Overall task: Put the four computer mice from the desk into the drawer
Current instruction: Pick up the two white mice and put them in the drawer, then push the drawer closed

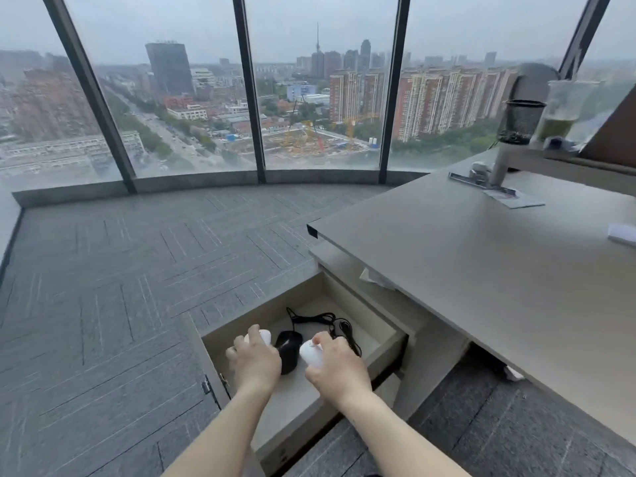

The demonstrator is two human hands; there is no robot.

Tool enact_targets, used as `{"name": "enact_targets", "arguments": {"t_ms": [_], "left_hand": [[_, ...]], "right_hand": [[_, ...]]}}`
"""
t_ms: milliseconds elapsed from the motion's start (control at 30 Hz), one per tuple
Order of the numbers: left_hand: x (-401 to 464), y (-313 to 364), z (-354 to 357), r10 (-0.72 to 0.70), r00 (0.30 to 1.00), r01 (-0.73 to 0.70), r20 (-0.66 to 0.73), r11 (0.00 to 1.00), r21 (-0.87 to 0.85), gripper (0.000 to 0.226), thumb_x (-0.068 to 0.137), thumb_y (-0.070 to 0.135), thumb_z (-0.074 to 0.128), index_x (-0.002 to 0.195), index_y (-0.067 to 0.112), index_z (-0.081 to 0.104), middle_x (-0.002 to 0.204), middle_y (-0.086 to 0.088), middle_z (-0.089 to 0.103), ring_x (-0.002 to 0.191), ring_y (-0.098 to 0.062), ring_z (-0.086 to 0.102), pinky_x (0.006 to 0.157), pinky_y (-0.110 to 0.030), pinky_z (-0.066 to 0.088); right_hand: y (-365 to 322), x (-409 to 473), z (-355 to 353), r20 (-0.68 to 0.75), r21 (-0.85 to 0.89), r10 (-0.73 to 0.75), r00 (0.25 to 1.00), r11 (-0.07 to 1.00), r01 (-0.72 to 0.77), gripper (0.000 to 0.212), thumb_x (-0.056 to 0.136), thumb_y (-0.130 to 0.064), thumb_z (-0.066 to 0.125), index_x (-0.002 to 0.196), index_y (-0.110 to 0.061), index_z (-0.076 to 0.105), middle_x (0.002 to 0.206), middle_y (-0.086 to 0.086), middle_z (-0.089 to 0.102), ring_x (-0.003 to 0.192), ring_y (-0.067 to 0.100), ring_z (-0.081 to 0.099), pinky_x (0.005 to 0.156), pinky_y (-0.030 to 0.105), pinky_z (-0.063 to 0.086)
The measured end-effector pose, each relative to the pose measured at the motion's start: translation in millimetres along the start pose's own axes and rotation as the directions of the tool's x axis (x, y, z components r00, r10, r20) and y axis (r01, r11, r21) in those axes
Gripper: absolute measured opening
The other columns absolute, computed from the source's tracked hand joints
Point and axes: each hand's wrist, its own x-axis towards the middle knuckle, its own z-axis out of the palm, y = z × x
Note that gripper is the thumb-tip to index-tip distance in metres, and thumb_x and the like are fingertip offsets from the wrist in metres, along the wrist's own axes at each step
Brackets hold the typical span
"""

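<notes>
The open beige drawer (385, 342) sits low beside the desk (481, 270). Inside it lies a black mouse (288, 351) with its black cable (323, 320) coiled toward the back. My left hand (254, 361) is closed over a white mouse (263, 336) at the drawer's left side. My right hand (339, 364) grips another white mouse (309, 354) just right of the black one. Both hands are inside the drawer opening. Whether a further mouse lies under the cable I cannot tell.
The desk top carries a monitor arm base (495, 166), a black mesh pen cup (521, 122), a clear cup (564, 111), a paper sheet (516, 199) and a white object (623, 234) at the right edge. Grey carpet (120, 287) lies left, windows beyond.
</notes>
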Motion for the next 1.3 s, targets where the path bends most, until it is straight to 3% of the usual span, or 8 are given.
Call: {"name": "enact_targets", "arguments": {"t_ms": [300,533,633,767,900,967,1100,1300], "left_hand": [[31.2,-21.8,36.8,-0.189,0.968,0.145,0.165,0.959,0.245,0.041,0.091,0.017,0.038,0.131,0.014,0.038,0.135,-0.02,0.045,0.124,-0.035,0.04,0.1,-0.041,0.04],[34.4,-31.9,42.9,-0.18,0.938,0.096,0.296,0.956,0.277,0.042,0.086,0.017,0.041,0.127,0.009,0.041,0.137,-0.02,0.043,0.123,-0.039,0.042,0.099,-0.046,0.042],[29.9,-19.7,22.8,-0.119,0.965,0.104,0.235,0.992,0.077,0.05,0.089,0.024,0.044,0.136,0.009,0.04,0.143,-0.02,0.042,0.128,-0.04,0.041,0.104,-0.044,0.036],[15.3,-14.7,-18.6,0.136,0.99,-0.141,-0.037,0.954,-0.266,0.048,0.09,0.023,0.05,0.137,0.012,0.048,0.142,-0.01,0.05,0.131,-0.027,0.045,0.109,-0.037,0.034],[-4.0,-42.2,-52.8,0.088,0.96,-0.191,-0.267,0.902,-0.387,0.032,0.092,0.019,0.05,0.123,0.015,0.059,0.125,-0.005,0.061,0.112,-0.023,0.058,0.091,-0.037,0.046],[-11.8,-62.1,-59.7,-0.032,0.966,-0.093,-0.255,0.88,-0.466,0.032,0.092,0.021,0.046,0.122,0.016,0.057,0.124,-0.006,0.06,0.109,-0.025,0.058,0.089,-0.04,0.047],[-42.9,-93.3,-58.7,-0.195,0.975,0.106,-0.107,0.829,-0.549,0.041,0.093,0.023,0.045,0.131,0.01,0.051,0.133,-0.013,0.057,0.116,-0.03,0.056,0.096,-0.042,0.044],[-70.9,-109.2,-44.8,-0.145,0.979,0.202,0.141,0.729,-0.654,0.044,0.089,0.034,0.045,0.123,0.01,0.06,0.115,-0.007,0.068,0.108,-0.029,0.062,0.098,-0.046,0.048]], "right_hand": [[-5.1,50.4,52.4,0.224,-0.31,0.152,0.963,0.948,-0.077,0.043,0.086,-0.023,0.051,0.126,-0.02,0.036,0.129,0.016,0.048,0.108,0.038,0.058,0.083,0.041,0.044],[-2.6,54.2,61.7,0.25,-0.379,0.225,0.942,0.918,-0.118,0.052,0.086,-0.015,0.051,0.133,-0.022,0.032,0.131,0.015,0.049,0.114,0.04,0.055,0.083,0.044,0.049],[-0.8,47.3,51.6,0.171,-0.225,0.101,0.98,0.972,-0.061,0.041,0.087,-0.02,0.044,0.128,-0.019,0.041,0.124,0.013,0.055,0.11,0.036,0.056,0.08,0.04,0.046],[4.9,15.0,34.9,-0.039,0.031,-0.111,0.993,0.993,0.112,0.033,0.089,-0.023,0.045,0.12,-0.02,0.057,0.111,0.002,0.064,0.102,0.022,0.06,0.083,0.035,0.049],[6.1,-32.5,34.2,-0.198,0.112,-0.231,0.953,0.96,0.256,0.014,0.091,-0.03,0.05,0.093,-0.025,0.063,0.086,-0.008,0.066,0.077,0.009,0.059,0.067,0.025,0.05],[3.9,-54.0,41.2,-0.188,0.147,-0.254,0.949,0.948,0.283,0.017,0.09,-0.038,0.052,0.083,-0.025,0.058,0.076,-0.008,0.063,0.067,0.009,0.057,0.059,0.021,0.048],[-2.9,-93.8,65.9,-0.03,0.188,-0.242,0.97,0.952,0.243,0.044,0.076,-0.07,0.053,0.094,-0.03,0.054,0.083,-0.01,0.064,0.077,0.007,0.061,0.072,0.031,0.054],[-15.8,-120.3,96.1,0.042,0.145,-0.191,0.981,0.972,0.184,0.049,0.067,-0.069,0.066,0.092,-0.032,0.045,0.094,-0.01,0.063,0.086,0.011,0.06,0.074,0.034,0.052]]}}
